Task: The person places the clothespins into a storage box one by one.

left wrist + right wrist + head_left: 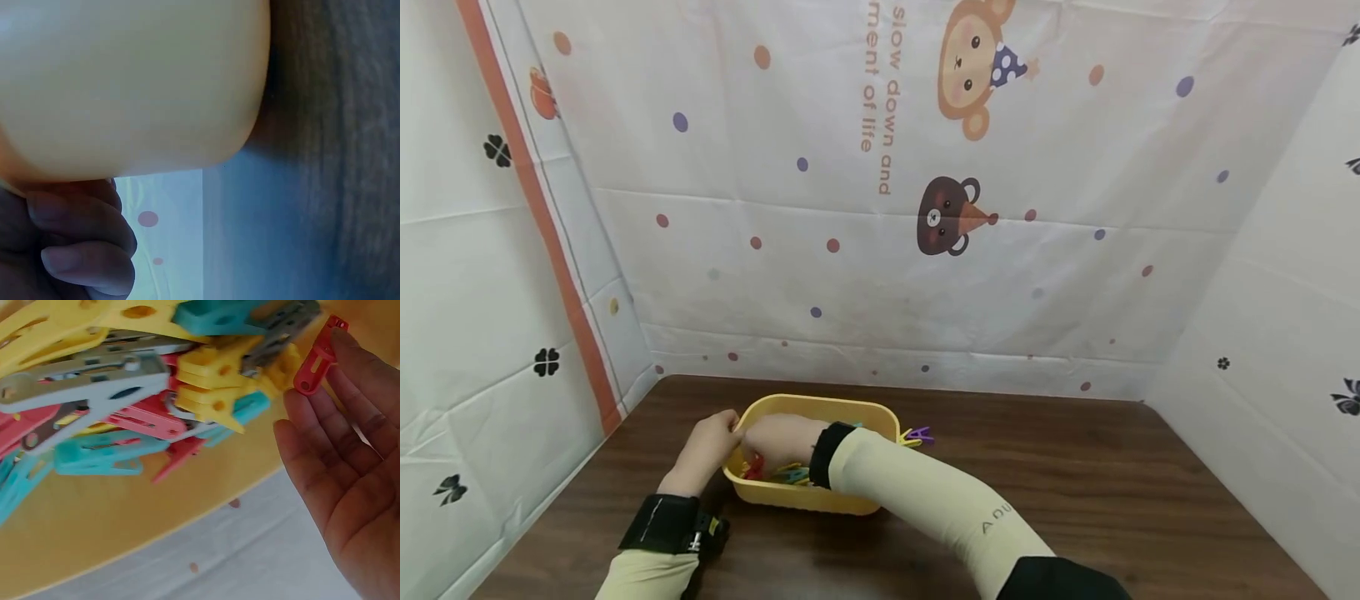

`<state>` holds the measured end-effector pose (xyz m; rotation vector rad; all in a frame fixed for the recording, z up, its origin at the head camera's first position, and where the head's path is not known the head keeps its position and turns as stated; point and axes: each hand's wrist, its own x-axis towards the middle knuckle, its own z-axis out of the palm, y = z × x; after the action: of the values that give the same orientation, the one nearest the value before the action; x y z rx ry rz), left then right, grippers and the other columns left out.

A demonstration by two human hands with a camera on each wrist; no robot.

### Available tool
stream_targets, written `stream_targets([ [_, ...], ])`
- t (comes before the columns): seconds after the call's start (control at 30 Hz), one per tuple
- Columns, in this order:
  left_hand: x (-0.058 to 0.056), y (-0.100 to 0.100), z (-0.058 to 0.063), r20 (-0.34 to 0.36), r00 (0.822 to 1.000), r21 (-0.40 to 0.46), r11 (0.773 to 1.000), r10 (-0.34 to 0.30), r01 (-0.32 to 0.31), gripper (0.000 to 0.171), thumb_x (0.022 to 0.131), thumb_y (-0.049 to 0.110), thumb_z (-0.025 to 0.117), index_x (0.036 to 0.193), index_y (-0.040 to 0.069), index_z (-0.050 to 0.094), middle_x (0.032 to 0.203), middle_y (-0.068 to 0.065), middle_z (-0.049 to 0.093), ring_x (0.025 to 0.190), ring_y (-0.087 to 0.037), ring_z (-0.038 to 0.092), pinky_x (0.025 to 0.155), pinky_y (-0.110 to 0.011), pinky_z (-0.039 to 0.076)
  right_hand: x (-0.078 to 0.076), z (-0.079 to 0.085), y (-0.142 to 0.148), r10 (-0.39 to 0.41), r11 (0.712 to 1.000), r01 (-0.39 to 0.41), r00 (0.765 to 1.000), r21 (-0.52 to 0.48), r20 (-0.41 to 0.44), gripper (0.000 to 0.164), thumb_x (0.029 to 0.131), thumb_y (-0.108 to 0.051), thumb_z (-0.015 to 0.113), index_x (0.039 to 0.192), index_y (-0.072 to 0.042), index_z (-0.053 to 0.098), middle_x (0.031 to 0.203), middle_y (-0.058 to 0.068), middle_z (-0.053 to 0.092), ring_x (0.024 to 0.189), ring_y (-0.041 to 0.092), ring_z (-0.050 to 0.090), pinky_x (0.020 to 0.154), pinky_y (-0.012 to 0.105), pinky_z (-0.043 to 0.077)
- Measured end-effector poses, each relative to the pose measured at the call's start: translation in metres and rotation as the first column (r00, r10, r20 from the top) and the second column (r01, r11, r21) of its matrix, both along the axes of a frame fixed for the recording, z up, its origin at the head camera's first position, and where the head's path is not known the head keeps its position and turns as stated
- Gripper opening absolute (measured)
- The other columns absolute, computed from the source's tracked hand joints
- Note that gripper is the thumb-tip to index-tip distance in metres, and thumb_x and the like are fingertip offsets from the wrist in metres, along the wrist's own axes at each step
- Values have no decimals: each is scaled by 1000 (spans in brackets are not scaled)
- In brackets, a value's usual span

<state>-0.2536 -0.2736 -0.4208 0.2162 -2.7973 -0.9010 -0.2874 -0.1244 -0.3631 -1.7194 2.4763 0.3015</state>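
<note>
A yellow plastic basin (808, 497) stands on the table, with a pile of coloured clothespins (125, 381) in it. My left hand (706, 446) grips the basin's left end at the rim. Its curled fingers (87, 265) show against the outer wall in the left wrist view. Inside the basin, toward its left end, is my right hand (782, 440). Between thumb and fingers it pinches a red clothespin (317, 359), beside the pile of yellow, grey, teal and red ones.
At the basin's right end, a purple clothespin (919, 434) and a yellow clothespin (910, 441) stick out past the rim. Brown wood-grain table (1075, 492) extends to the right. A printed white cloth (850, 283) hangs behind, with cloth walls on both sides.
</note>
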Motion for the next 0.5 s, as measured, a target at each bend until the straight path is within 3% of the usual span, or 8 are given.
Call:
stream_targets([
  [0.17,0,0,0,3,1000,29,1000,0,0,23,95,12,58,76,6,46,68,-3,39,64,-18,45,59,-28,35,-8,-12,-1,-9,1000,9,1000,-11,-1,9,92,-13,74,85,-17,71,84,-7,66,71,5,49,63,15,38],
  [0.27,0,0,-2,4,1000,45,999,0,0,24,93,11,57,74,7,44,67,-1,37,62,-17,43,58,-28,34,-13,-13,3,-13,1000,14,999,-23,36,3,92,-16,76,91,-16,73,87,-6,67,72,6,50,65,16,39],
  [0.43,-1,0,-3,17,1000,57,998,10,-10,25,96,12,56,74,7,44,67,-1,37,61,-16,42,57,-28,34,-19,12,18,-47,996,55,994,-77,100,25,92,-25,76,114,-14,75,107,-2,74,89,7,63,78,16,47],
  [0.5,-2,-1,-2,34,999,60,998,19,-21,26,97,13,56,75,7,44,67,-2,37,61,-17,42,57,-28,34,-24,26,30,-39,990,51,995,-130,96,25,94,-26,74,116,-14,75,110,-1,75,93,8,65,81,17,49],
])
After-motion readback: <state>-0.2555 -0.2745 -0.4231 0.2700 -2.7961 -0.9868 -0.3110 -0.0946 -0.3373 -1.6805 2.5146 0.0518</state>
